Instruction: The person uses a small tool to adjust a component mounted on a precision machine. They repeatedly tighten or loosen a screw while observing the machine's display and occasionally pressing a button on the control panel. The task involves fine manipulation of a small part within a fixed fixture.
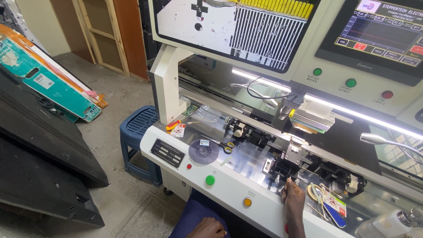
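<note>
My right hand (294, 199) reaches onto the shiny metal bed (246, 161) of a white bench machine. Its fingers are held together, their tips touching the black clamp fixture (282, 169); whether they pinch anything is hidden. My left hand (209, 228) rests on my dark blue trouser leg below the machine's front edge, holding nothing. Yellow-handled scissors (227, 146) and a dark round disc (203, 152) lie on the bed to the left of my right hand.
The front panel carries a green button (210, 180) and an orange button (247, 202). A tape roll (315, 192) and a white bottle (394, 224) sit at the right. Two screens (238, 26) stand above. A blue stool (136, 132) and dark flat panels (44, 150) are on the floor at left.
</note>
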